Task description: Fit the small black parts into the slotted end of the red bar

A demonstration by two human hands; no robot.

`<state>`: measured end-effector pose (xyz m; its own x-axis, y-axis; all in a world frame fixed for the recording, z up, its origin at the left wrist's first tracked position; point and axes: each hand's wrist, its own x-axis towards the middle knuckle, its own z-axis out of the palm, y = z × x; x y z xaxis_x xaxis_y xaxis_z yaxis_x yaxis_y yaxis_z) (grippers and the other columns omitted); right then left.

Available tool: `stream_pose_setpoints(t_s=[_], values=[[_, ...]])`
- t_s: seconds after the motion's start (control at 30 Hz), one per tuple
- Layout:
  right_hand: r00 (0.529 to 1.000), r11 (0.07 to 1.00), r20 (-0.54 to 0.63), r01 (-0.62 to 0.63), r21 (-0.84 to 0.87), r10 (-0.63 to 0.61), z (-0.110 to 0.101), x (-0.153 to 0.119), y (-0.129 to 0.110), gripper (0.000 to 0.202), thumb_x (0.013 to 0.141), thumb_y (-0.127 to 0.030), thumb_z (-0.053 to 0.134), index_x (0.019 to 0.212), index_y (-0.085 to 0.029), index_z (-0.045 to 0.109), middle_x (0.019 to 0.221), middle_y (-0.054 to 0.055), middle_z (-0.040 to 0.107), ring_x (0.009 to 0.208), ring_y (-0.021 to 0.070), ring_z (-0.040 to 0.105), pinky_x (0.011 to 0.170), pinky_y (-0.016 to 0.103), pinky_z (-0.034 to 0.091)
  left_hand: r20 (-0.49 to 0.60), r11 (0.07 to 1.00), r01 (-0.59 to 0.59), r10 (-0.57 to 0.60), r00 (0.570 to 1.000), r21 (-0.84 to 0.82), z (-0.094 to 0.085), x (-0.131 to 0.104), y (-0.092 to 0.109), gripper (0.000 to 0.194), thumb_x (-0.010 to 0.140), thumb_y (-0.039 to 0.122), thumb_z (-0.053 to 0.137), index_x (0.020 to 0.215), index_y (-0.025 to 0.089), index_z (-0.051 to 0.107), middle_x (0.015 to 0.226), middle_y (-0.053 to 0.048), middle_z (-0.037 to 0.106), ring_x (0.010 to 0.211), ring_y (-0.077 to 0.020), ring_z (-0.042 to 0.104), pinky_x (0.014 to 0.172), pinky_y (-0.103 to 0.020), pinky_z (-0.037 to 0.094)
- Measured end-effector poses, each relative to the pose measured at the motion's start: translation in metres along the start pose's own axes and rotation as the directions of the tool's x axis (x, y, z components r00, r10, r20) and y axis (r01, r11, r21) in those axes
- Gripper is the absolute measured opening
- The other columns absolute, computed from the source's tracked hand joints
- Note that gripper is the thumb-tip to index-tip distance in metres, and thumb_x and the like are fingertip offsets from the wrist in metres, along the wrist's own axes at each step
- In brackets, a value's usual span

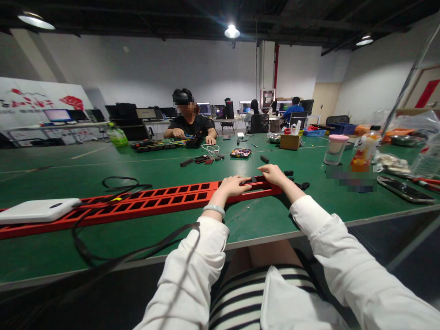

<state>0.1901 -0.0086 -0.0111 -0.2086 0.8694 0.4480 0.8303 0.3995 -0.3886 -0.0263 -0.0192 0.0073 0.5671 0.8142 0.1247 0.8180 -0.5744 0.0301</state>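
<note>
A long red slotted frame [185, 195] lies across the green table, with two rows of rectangular openings. My left hand [233, 186] rests on its right part, fingers stretched toward a small black piece [253, 179] in the frame. My right hand [273, 176] is over the frame's right end, fingertips bent together and pointing left. Whatever those fingertips hold, if anything, is too small to make out. Small black parts [303, 185] lie just beyond the right end.
A white box-shaped device [37, 210] sits on the frame's left end, with a black cable [80, 245] looping toward me. Farther back are a tray of small pieces [241, 153], loose connectors [201, 159], a pink-lidded jar [335, 150] and a phone [405, 189]. Another person [190, 123] sits opposite.
</note>
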Motion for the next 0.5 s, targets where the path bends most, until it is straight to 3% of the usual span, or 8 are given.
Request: stream_pose_setpoints(t_s=[0.13,0.27,0.37,0.5], values=[[0.964,0.944,-0.128,-0.256,-0.209,0.233,-0.013,-0.006,0.033,0.035,0.076,-0.020,0.047,0.107,-0.020,0.062,0.115,0.009,0.055,0.110,0.0243,0.044,0.093,0.035,0.034,-0.005,1.000,-0.016,0.016,1.000,-0.011,-0.001,-0.002,-0.001,0.057,0.075,0.068,0.030,0.125,0.041,0.041,0.124,0.002,0.049,0.107,-0.0245,0.048,0.089,-0.033,0.033],[0.847,0.804,-0.136,-0.531,-0.267,0.514,-0.015,-0.016,0.066,0.038,0.075,-0.031,0.052,0.112,-0.027,0.058,0.127,0.011,0.043,0.114,0.0340,0.036,0.086,0.049,0.036,-0.004,1.000,-0.027,0.027,1.000,-0.016,-0.001,-0.003,-0.002,0.058,0.075,0.069,0.028,0.125,0.042,0.039,0.124,0.002,0.049,0.106,-0.0244,0.049,0.087,-0.034,0.034],[0.795,0.759,-0.102,-0.602,-0.250,0.597,-0.013,-0.018,0.080,0.036,0.076,-0.037,0.049,0.110,-0.028,0.059,0.121,0.011,0.047,0.111,0.0327,0.040,0.085,0.050,0.036,-0.007,1.000,-0.025,0.025,1.000,-0.014,-0.002,-0.004,-0.001,0.058,0.075,0.069,0.028,0.125,0.042,0.040,0.124,0.002,0.049,0.105,-0.0247,0.049,0.087,-0.034,0.034],[0.813,0.776,-0.080,-0.576,-0.257,0.577,-0.010,-0.014,0.089,0.034,0.075,-0.036,0.050,0.104,-0.025,0.063,0.109,0.010,0.058,0.102,0.0261,0.050,0.083,0.039,0.040,0.008,1.000,-0.014,0.014,1.000,-0.017,-0.003,-0.005,-0.001,0.058,0.076,0.068,0.028,0.126,0.041,0.040,0.125,0.002,0.048,0.108,-0.0241,0.047,0.088,-0.033,0.033]])
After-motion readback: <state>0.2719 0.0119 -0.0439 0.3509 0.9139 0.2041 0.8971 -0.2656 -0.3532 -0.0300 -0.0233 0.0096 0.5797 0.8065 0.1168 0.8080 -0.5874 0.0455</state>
